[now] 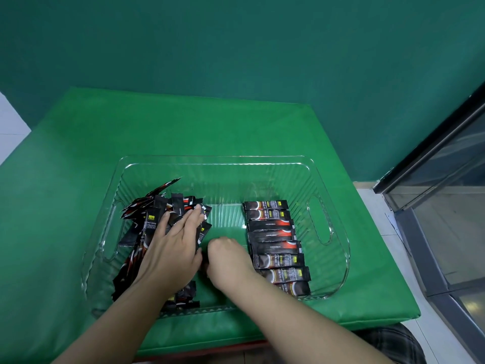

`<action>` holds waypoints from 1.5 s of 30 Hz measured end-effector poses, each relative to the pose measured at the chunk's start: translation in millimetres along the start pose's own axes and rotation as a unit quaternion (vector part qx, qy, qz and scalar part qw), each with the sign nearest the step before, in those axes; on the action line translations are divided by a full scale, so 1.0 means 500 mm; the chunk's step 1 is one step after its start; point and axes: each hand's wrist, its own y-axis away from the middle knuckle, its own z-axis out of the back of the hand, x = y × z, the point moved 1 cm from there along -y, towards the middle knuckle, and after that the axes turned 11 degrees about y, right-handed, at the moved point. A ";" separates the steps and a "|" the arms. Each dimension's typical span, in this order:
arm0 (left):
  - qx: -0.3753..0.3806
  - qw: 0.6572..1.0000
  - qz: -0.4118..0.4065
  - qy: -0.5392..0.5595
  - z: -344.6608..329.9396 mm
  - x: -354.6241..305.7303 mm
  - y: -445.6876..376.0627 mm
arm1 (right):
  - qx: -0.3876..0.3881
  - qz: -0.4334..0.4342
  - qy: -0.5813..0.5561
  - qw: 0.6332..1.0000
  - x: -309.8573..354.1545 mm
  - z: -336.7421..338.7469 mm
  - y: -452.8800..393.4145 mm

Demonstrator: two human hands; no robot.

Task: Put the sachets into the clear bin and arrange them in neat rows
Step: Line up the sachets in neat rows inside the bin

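The fingers (194, 214) of the left hand (173, 248) are held straight and spread flat on top of the messy pile of sachets (154, 219). The pile is pressed under them, on the left side of the clear bin (328, 258). Some sachets in the pile are tipped up against the left wall, and some are seen past the fingertips and under the wrist.

The fingers of the right hand (228, 258) are curled in, and only the knuckles are shown. A small dark bit is seen between the two hands, but whether a sachet is held there cannot be told. This hand is placed in the middle of the bin, close beside the left hand.

Just to the right of the right hand, a neat row of sachets (275, 245) is laid flat on the bin floor. They are stacked one after another from the far side to the near side, each one lying sideways.

The bin is set on a green bench (78, 179). A green wall (236, 48) is seen behind it.
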 end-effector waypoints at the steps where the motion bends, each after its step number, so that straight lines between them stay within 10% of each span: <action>1: 0.000 1.000 0.000 0.002 0.000 0.000 0.000 | 0.009 -0.003 -0.001 1.000 0.002 0.002 0.000; 12: 0.000 1.000 0.015 -0.002 0.006 -0.007 -0.001 | 0.073 -0.067 -0.062 0.993 -0.115 0.068 0.038; 22: 0.012 1.000 0.027 0.000 0.007 -0.008 -0.003 | 0.224 -0.064 0.131 0.964 -0.186 0.061 0.103; 28: 0.015 1.000 0.025 -0.002 0.008 -0.008 -0.003 | 0.104 0.048 0.054 0.992 -0.176 0.032 0.105; 45: 0.012 1.000 0.023 0.009 0.006 -0.007 -0.004 | 0.163 0.094 0.011 0.982 -0.179 0.016 0.105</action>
